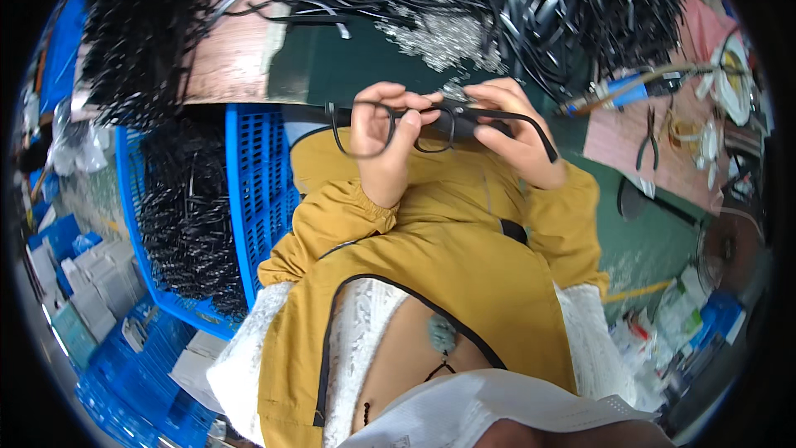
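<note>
Glasses (454, 108) held up above lap (439, 199), near desk (225, 70) edge; front's long axis runs roughly left-right, one side arm slants right and toward the person. Left hand (383, 134): fingers narrow, pinching frame near nose bridge. Right hand (521, 129): fingers narrow, holding frame around right hinge.

Workshop: heaped black eyeglass parts (572, 21), pliers (650, 134) on bench (612, 139), blue crate (238, 207).

No lettering can be read (nor any number).
</note>
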{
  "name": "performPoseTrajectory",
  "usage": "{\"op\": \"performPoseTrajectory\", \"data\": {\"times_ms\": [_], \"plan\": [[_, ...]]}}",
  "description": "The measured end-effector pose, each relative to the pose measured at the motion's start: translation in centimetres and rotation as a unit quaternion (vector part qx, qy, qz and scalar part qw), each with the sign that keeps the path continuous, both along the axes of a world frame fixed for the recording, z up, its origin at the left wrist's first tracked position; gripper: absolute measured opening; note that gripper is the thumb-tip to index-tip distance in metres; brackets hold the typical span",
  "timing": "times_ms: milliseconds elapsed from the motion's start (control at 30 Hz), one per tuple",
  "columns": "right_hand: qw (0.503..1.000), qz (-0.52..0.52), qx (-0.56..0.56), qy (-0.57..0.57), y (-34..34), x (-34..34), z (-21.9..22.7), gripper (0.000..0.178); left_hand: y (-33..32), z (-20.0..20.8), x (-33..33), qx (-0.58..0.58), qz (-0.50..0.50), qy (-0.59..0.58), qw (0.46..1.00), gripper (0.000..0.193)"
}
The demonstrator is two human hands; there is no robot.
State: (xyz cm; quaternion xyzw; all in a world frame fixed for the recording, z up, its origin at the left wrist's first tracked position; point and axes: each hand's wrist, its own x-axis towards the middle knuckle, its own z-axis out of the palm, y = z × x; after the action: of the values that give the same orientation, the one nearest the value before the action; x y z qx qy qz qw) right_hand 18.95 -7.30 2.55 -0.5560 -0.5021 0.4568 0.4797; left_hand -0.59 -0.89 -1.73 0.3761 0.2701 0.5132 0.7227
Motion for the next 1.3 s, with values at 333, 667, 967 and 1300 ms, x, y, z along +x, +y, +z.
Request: {"op": "performPoseTrajectory", "data": {"times_ms": [333,667,967,1300], "plan": [[0.820,0.034,0.144,-0.554,15.7,-4.4,2.0,0.010,4.1,0.8,-2.4,-0.105,-0.045,0.038,0.993,0.014],[0.870,-0.121,0.251,-0.408,9.8,0.6,6.7,0.013,4.2,0.4,-2.3,-0.132,-0.060,0.009,0.989,0.017],[0.947,-0.053,0.131,-0.287,-1.6,2.5,8.1,0.018,4.3,2.3,-2.3,-0.187,-0.112,0.077,0.973,0.042],[0.948,-0.171,0.091,-0.252,-1.9,0.2,-1.3,0.006,-0.1,2.4,0.4,-0.353,-0.457,0.088,0.812,0.048]]}}
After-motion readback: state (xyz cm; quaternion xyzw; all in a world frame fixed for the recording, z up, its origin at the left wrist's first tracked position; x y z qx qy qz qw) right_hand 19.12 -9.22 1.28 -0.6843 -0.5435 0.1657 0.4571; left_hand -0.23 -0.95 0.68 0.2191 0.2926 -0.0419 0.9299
